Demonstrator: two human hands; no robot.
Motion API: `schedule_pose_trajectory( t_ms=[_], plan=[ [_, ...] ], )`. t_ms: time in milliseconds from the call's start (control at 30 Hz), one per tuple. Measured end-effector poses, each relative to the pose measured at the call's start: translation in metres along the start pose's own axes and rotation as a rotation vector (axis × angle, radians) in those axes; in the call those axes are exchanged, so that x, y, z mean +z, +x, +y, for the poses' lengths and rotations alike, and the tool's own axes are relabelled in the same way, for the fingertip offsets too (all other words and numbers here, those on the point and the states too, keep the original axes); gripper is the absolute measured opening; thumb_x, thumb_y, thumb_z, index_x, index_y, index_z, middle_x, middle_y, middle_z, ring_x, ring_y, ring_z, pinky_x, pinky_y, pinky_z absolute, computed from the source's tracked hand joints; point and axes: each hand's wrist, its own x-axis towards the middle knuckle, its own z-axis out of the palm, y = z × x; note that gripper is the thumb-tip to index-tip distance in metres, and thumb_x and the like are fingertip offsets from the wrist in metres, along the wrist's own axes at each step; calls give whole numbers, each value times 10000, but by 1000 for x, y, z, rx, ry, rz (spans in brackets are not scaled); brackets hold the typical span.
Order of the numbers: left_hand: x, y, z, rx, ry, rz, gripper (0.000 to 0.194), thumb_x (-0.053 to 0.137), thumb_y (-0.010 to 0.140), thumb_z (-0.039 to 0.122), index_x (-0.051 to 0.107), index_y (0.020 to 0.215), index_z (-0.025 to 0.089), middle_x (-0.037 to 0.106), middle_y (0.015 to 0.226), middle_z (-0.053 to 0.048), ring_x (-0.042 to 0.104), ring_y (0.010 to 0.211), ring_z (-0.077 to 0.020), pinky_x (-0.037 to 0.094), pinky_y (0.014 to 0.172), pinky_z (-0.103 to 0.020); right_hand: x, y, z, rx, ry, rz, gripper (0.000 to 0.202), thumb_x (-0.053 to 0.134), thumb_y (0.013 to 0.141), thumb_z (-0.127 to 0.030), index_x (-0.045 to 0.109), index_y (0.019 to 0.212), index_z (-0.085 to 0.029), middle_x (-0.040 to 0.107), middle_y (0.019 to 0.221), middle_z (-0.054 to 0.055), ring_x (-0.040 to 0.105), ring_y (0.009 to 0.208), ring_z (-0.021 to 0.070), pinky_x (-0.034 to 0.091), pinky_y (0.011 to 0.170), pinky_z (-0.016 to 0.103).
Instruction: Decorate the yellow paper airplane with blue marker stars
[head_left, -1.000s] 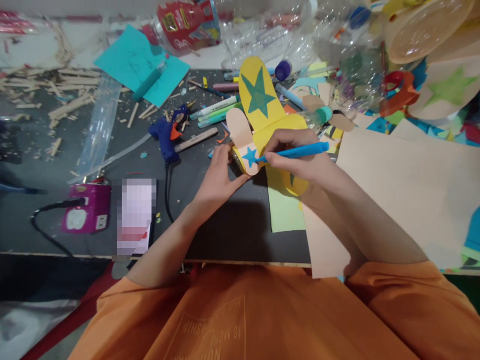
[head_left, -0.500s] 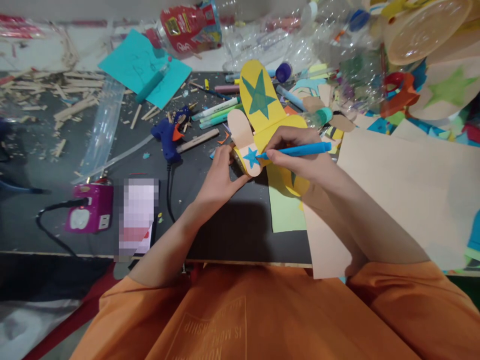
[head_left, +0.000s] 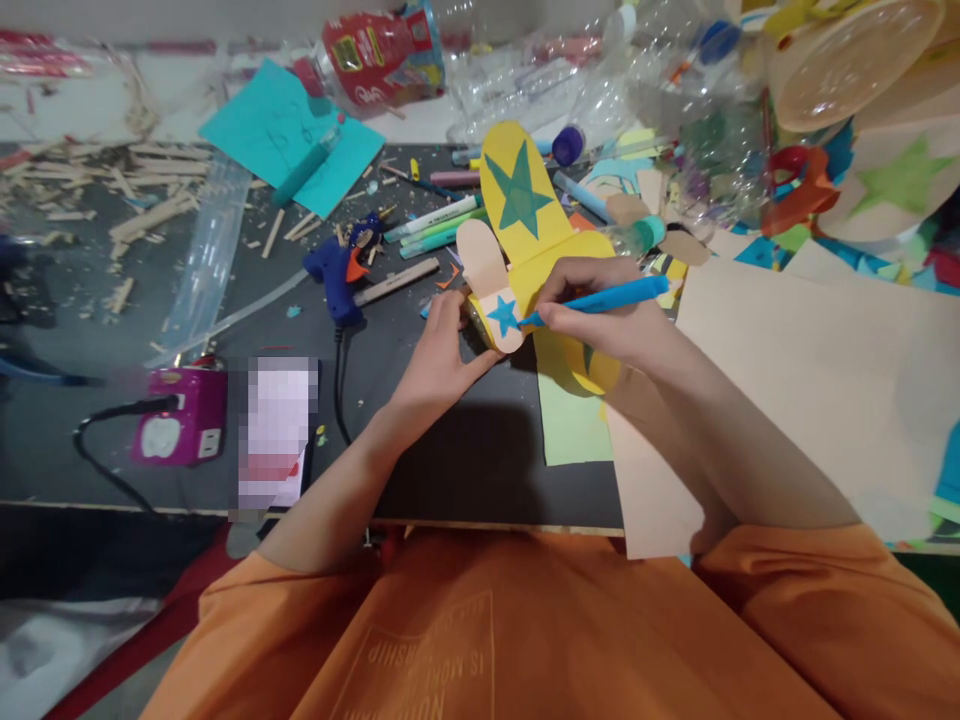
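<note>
A yellow paper-covered model plane point(head_left: 541, 256) lies in front of me, with green stars on its wings. Peach paper pieces point(head_left: 480, 252) with rounded ends form its near end, and one carries a blue star point(head_left: 504, 317). My left hand point(head_left: 439, 350) closes on this end, thumb at the lower edge and fingers at the far side. Between the fingers and thumb of my right hand point(head_left: 600, 300) is a blue marker point(head_left: 634, 292). Its tip is at the right edge of the star; whether it touches the paper I cannot tell.
Left of the plane lies a blue glue gun point(head_left: 335, 280), its cord running toward me. A purple power adapter point(head_left: 180, 415) and a phone point(head_left: 277, 430) are further left. Large peach sheets point(head_left: 795, 400) spread at right. Wood scraps, markers and plastic bottles point(head_left: 382, 60) crowd the back.
The marker's back end has tipped slightly up and to the right, and its tip has shifted a little right and down. My left hand and the plane stay nearly still.
</note>
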Motion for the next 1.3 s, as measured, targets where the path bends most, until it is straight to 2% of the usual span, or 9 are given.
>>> schedule_pose_trajectory(
  t_ms=[200, 400, 600, 767, 900, 1000, 1133, 1300],
  plan=[
    [-1, 0, -2, 7, -38, -5, 645, 778, 858, 527, 481, 1349, 232, 592, 1329, -137, 598, 1277, -315, 547, 1036, -458, 0, 0, 1, -42, 27, 45, 222, 714, 862, -345, 619, 713, -211, 612, 676, -17, 526, 639, 130, 405, 598, 281],
    [1, 0, -3, 4, -24, 12, 646, 774, 845, 573, 494, 1317, 231, 609, 1305, -138, 615, 1252, -313, 558, 1026, -453, -2, 1, -3, -19, -12, -59, 175, 665, 787, -234, 564, 646, -208, 577, 613, -37, 478, 581, 111, 349, 548, 257],
    [1, 0, -1, 9, -23, 4, 656, 768, 861, 545, 470, 1354, 231, 591, 1346, -150, 597, 1293, -325, 555, 1034, -451, -2, 2, -2, -30, -17, -14, 192, 656, 813, -280, 569, 657, -209, 571, 623, -35, 453, 585, 106, 350, 566, 264],
    [0, -1, -5, 22, 4, -5, 637, 763, 874, 509, 458, 1359, 231, 578, 1354, -140, 599, 1284, -314, 544, 1047, -457, -2, 0, -2, -25, -81, -58, 182, 648, 803, -270, 564, 653, -210, 586, 615, -29, 457, 572, 107, 338, 548, 262],
    [0, -1, -9, 49, 9, -9, 662, 766, 871, 524, 456, 1377, 230, 564, 1371, -143, 584, 1297, -319, 534, 1057, -462, -3, 0, -2, -12, -110, -103, 167, 652, 798, -242, 564, 657, -227, 620, 641, -24, 497, 591, 121, 365, 556, 272],
    [0, 0, -8, 55, -10, -10, 674, 748, 877, 565, 458, 1385, 230, 561, 1369, -143, 577, 1305, -319, 529, 1063, -461, -4, 1, -2, -19, -55, -77, 145, 648, 776, -222, 574, 651, -224, 620, 637, -26, 502, 590, 119, 368, 558, 271],
    [1, 0, -7, 53, -13, 7, 643, 724, 891, 587, 465, 1361, 234, 582, 1327, -134, 604, 1257, -301, 544, 1029, -438, 0, 0, -3, 3, 22, -58, 168, 691, 801, -289, 612, 676, -209, 629, 677, -15, 528, 631, 126, 392, 583, 275],
    [2, -1, -8, 87, -9, 25, 623, 731, 890, 579, 468, 1335, 231, 581, 1334, -140, 605, 1255, -301, 534, 1029, -435, 7, -5, -4, -16, -55, -67, 194, 700, 836, -298, 633, 686, -195, 649, 690, -2, 540, 648, 129, 377, 586, 277]
  ],
)
